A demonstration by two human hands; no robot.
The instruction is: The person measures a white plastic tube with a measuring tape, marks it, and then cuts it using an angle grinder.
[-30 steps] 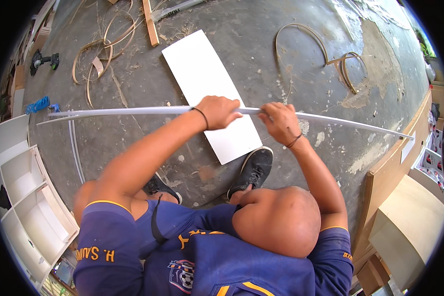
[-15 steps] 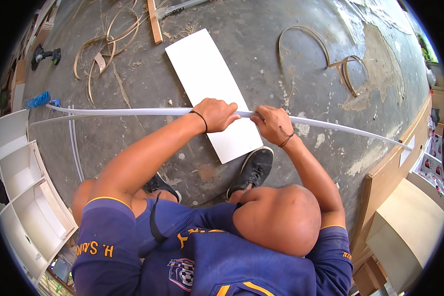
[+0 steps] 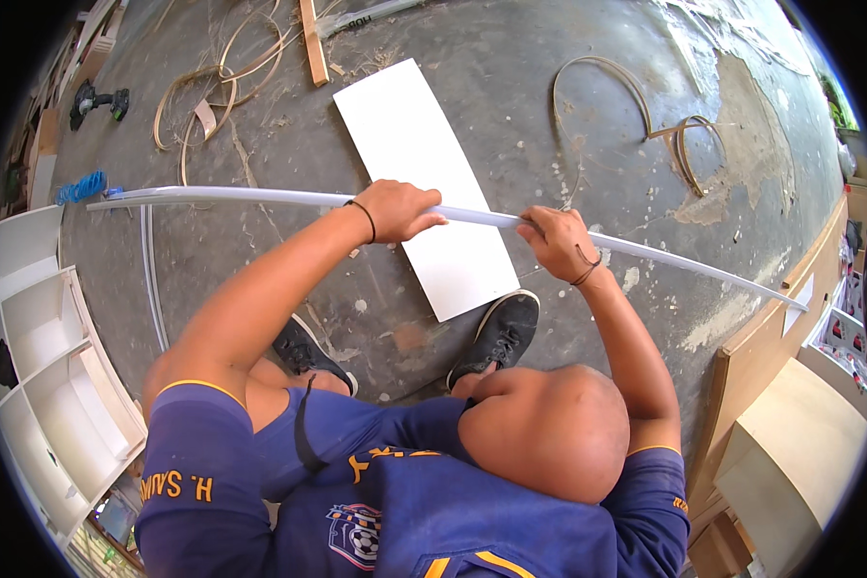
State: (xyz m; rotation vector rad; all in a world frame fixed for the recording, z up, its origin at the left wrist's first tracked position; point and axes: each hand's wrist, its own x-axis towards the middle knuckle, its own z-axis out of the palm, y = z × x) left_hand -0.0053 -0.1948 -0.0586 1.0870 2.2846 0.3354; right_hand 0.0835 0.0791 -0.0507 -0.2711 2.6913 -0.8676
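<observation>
A long, thin white strip (image 3: 477, 217) stretches across in front of me, tilted down toward the right. My left hand (image 3: 395, 210) is closed around it left of its middle. Some distance along to the right, my right hand (image 3: 557, 243) grips the same strip, fingers over the top. Beneath the strip, a rectangular white board (image 3: 409, 125) lies slantwise on the concrete floor, its near end beside my right shoe (image 3: 499, 332). The strip's left end reaches near a blue coiled hose (image 3: 81, 188); its right end comes close to a wooden panel.
White open shelving (image 3: 53, 385) stands at the left, with another thin strip (image 3: 150, 279) on the floor beside it. A cordless drill (image 3: 98, 104), curled edging offcuts (image 3: 207, 87) and a wooden batten (image 3: 314, 43) lie farther off. The wooden panel (image 3: 761, 352) borders the right.
My hands have moved farther apart, the left going left and slightly up, the right going right. The strip's left part has risen and now slopes more.
</observation>
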